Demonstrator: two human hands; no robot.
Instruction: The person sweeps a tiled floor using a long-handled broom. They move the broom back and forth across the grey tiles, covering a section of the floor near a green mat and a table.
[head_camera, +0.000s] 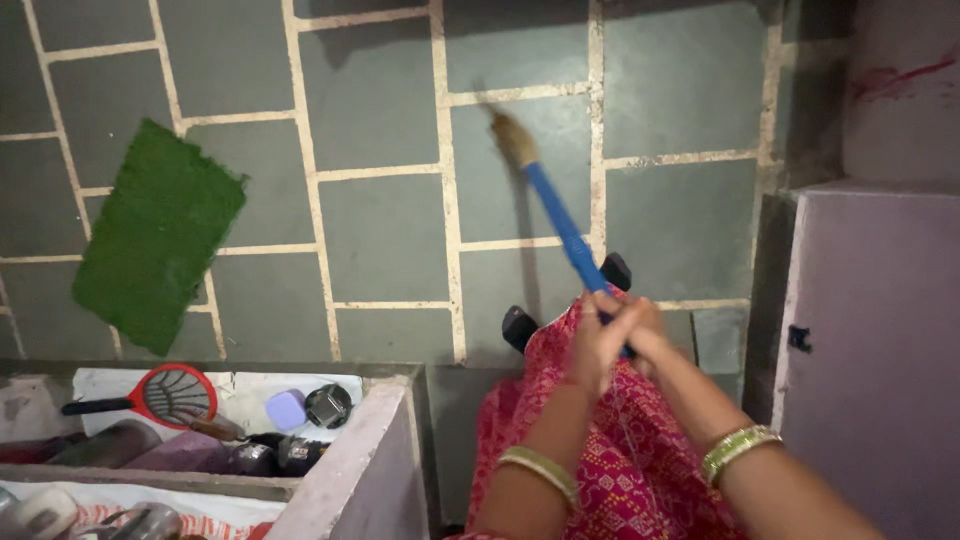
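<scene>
Both my hands grip the blue handle of a broom (560, 222) in front of me. My left hand (598, 345) wraps the handle's near end, and my right hand (648, 330) closes over it from the right. The handle slants up and to the left, ending in a straw-coloured brush head (513, 136) that is blurred above the grey stone floor (385, 235). Each wrist wears a gold-green bangle. My red patterned clothing (620, 460) hangs below my hands, with the dark tips of my footwear (520, 328) showing past it.
A green mat (155, 235) lies tilted on the floor at left. A low concrete shelf (360, 470) at lower left holds a red racket-shaped swatter (170, 395), a lilac lid and dark containers. A pale purple block (880, 340) stands at right beside a wall.
</scene>
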